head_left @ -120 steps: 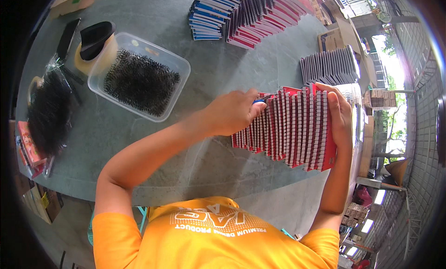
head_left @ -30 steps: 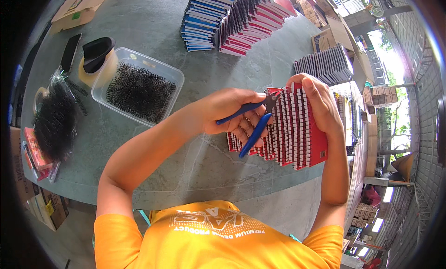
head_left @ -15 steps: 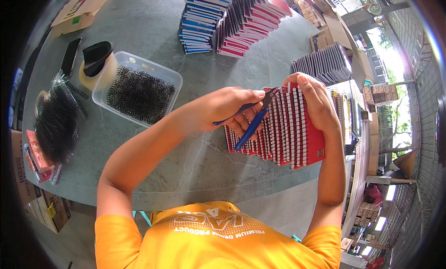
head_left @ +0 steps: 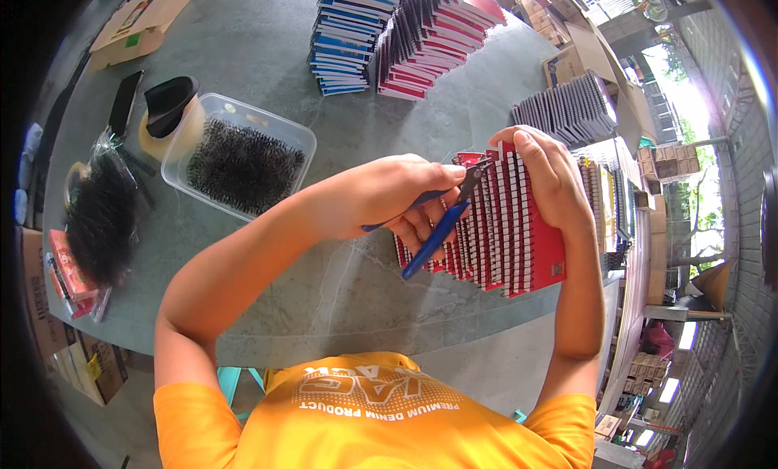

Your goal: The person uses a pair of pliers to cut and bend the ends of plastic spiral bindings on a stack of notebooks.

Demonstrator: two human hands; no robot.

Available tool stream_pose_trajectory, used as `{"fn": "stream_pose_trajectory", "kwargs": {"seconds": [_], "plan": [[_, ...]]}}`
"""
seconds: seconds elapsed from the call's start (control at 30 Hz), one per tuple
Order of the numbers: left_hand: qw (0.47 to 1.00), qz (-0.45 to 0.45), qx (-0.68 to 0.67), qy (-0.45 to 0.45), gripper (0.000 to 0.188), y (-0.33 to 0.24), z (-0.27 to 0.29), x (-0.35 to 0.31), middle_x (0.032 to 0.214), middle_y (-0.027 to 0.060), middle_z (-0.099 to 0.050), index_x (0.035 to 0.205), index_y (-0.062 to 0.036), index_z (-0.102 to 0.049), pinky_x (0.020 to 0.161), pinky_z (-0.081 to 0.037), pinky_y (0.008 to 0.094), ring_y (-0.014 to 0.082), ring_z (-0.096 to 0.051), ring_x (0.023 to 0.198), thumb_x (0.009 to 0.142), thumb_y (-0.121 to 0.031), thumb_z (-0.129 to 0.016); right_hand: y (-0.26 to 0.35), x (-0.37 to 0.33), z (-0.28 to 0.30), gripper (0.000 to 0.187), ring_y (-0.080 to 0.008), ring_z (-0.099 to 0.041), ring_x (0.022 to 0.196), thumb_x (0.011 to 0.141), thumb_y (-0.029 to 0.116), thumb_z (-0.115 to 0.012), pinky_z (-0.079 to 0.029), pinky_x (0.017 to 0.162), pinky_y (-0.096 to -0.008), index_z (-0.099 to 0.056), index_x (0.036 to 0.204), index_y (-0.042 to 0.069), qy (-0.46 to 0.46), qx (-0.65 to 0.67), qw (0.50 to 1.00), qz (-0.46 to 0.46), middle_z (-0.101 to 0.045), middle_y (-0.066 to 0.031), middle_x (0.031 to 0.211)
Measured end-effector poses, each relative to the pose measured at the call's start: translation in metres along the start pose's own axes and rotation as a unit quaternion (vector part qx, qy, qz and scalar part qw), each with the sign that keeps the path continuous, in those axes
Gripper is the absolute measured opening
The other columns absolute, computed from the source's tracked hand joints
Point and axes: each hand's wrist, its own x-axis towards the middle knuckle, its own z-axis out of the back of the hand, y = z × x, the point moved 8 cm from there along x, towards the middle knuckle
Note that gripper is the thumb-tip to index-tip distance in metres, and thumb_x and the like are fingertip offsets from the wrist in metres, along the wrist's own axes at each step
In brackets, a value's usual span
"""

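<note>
My left hand (head_left: 405, 195) is closed round a pair of wire cutters (head_left: 436, 240) with blue handles and a dark metal head. The cutters' jaws are at the far end of the spiral bindings on a fanned stack of red notebooks (head_left: 549, 246). Whether the jaws grip a wire is too small to tell. My right hand (head_left: 553, 173) holds the stack at its far right, with fingers curled over the top notebook's far edge. Black coils and pale page edges show along the stack's left side.
A clear plastic tub (head_left: 309, 145) of short black coils stands left, beside rolls of tape (head_left: 154, 137) and a bag of black coils (head_left: 101, 218). Stacks of blue notebooks (head_left: 347, 43), red notebooks (head_left: 438, 43) and grey notebooks (head_left: 563, 111) stand farther back.
The cutters' jaws have shifted slightly right along the bindings, and their lower handle has swung a little toward me. My left elbow has moved outward. My right hand has hardly moved.
</note>
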Motion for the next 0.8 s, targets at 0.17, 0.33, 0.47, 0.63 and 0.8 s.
{"fn": "stream_pose_trajectory", "kwargs": {"seconds": [0.17, 0.33, 0.47, 0.63, 0.8], "plan": [[0.998, 0.007, 0.044, -0.037, 0.046, -0.005, -0.006, 0.007, 0.085, 0.0192, -0.062, 0.097, 0.0038, -0.053, 0.068, -0.053, 0.037, 0.0293, -0.065, 0.074, 0.094, -0.039, -0.037, 0.001, -0.002, 0.002, 0.041, -0.0334, -0.057, 0.089, 0.089, 0.029, -0.03, -0.042, 0.079, -0.0392, -0.06, 0.09, 0.002, 0.004, -0.03, 1.0, 0.005, -0.061, -0.0166, 0.094], [0.718, -0.207, 0.597, -0.293, 0.043, -0.034, -0.009, -0.01, 0.086, 0.0183, -0.061, 0.097, 0.0029, -0.051, 0.069, -0.05, 0.0351, 0.0262, -0.064, 0.07, 0.096, -0.036, -0.034, -0.004, 0.0, 0.0, 0.04, -0.0337, -0.057, 0.089, 0.089, 0.029, -0.03, -0.043, 0.079, -0.0401, -0.06, 0.091, 0.002, -0.004, -0.031, 0.999, 0.007, -0.062, -0.0155, 0.096], [0.99, -0.001, 0.139, -0.033, 0.043, -0.015, 0.0, -0.005, 0.085, 0.0161, -0.062, 0.097, -0.0005, -0.056, 0.067, -0.052, 0.0358, 0.0254, -0.064, 0.07, 0.094, -0.039, -0.038, 0.007, -0.01, 0.009, 0.038, -0.0343, -0.058, 0.09, 0.089, 0.027, -0.033, -0.043, 0.08, -0.0404, -0.061, 0.091, 0.002, -0.083, -0.086, 0.991, 0.055, -0.062, -0.018, 0.094], [1.0, 0.021, 0.002, -0.017, 0.05, -0.011, 0.003, 0.009, 0.087, 0.0208, -0.063, 0.098, 0.0044, -0.056, 0.069, -0.053, 0.0398, 0.0317, -0.065, 0.077, 0.093, -0.041, -0.037, -0.002, -0.008, 0.008, 0.04, -0.0357, -0.057, 0.088, 0.09, 0.028, -0.035, -0.042, 0.081, -0.0409, -0.061, 0.087, -0.001, -0.08, -0.061, 0.994, 0.045, -0.062, -0.02, 0.09], [0.995, 0.05, -0.086, 0.019, 0.049, -0.01, -0.003, 0.011, 0.089, 0.0232, -0.063, 0.1, 0.0061, -0.056, 0.07, -0.053, 0.0421, 0.0349, -0.065, 0.079, 0.092, -0.039, -0.037, 0.004, -0.01, 0.008, 0.04, -0.0364, -0.057, 0.087, 0.09, 0.029, -0.034, -0.042, 0.081, -0.0408, -0.06, 0.086, -0.002, -0.091, -0.074, 0.991, 0.065, -0.061, -0.0202, 0.09]]}}
